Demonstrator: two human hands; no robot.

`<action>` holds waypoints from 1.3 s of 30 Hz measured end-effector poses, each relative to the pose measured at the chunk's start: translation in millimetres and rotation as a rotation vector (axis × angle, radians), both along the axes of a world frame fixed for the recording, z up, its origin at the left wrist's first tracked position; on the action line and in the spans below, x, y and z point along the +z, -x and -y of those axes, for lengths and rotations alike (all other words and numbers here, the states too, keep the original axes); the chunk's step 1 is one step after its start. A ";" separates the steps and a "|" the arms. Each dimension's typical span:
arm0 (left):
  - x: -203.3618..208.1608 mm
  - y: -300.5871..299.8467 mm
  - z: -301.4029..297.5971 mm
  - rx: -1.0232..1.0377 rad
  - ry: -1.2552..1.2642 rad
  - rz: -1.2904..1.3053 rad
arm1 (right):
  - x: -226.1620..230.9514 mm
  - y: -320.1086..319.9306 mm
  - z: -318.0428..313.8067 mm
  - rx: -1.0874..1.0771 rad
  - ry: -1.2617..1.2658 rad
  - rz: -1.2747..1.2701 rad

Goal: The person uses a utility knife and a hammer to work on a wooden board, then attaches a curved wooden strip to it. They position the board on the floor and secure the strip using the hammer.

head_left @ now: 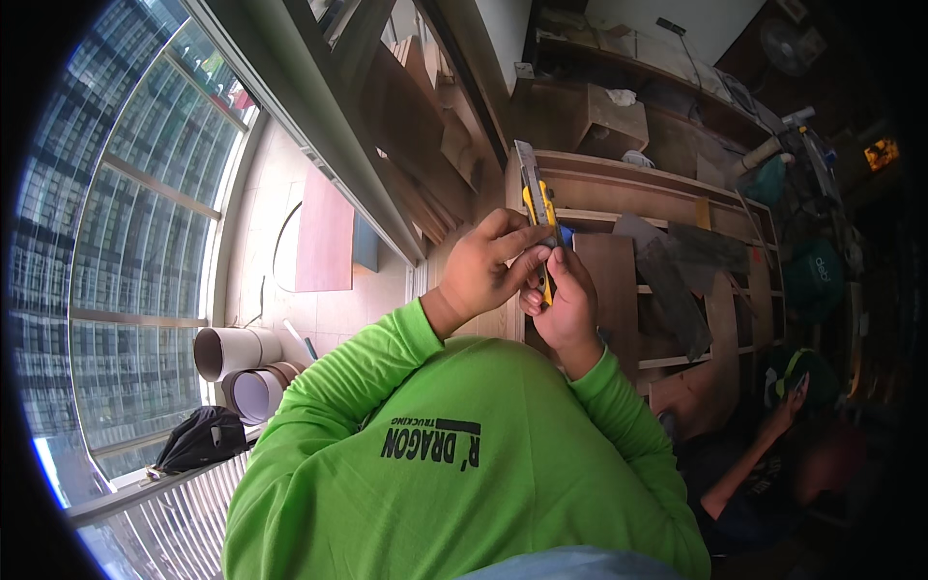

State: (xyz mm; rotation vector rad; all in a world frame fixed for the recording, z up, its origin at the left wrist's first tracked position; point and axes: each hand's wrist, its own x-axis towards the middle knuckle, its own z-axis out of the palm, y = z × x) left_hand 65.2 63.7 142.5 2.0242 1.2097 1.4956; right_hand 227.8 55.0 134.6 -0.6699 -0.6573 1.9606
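I have the right grip (568, 302) grasping the yellow utility knife (538, 205) ahead of the green shirt (435, 507), the left grip (480, 269) pinching it; its blade (525, 160) looks exposed, so slipping could mean a cut.

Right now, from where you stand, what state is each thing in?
Utility knife: blade extended beyond the yellow handle, pointing away from the body.
Left hand: fingers bent, thumb and forefinger at the knife.
Right hand: grip closed around the handle.
White rolls: rolled up, lying on their sides.
Wooden frame: open, divided inside, dark pieces lying across it.
Fan: cannot tell whether running.
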 end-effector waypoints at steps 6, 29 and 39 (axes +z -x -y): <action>-5.1 1.8 -4.3 -0.070 0.021 0.084 | -2.7 -2.4 -1.2 0.031 0.023 0.009; 8.1 -6.9 5.9 -0.195 1.146 0.852 | -11.5 6.2 5.0 -0.196 -0.330 0.567; -15.5 15.3 42.2 0.329 0.380 0.047 | -30.4 16.8 8.0 -0.015 -0.346 0.672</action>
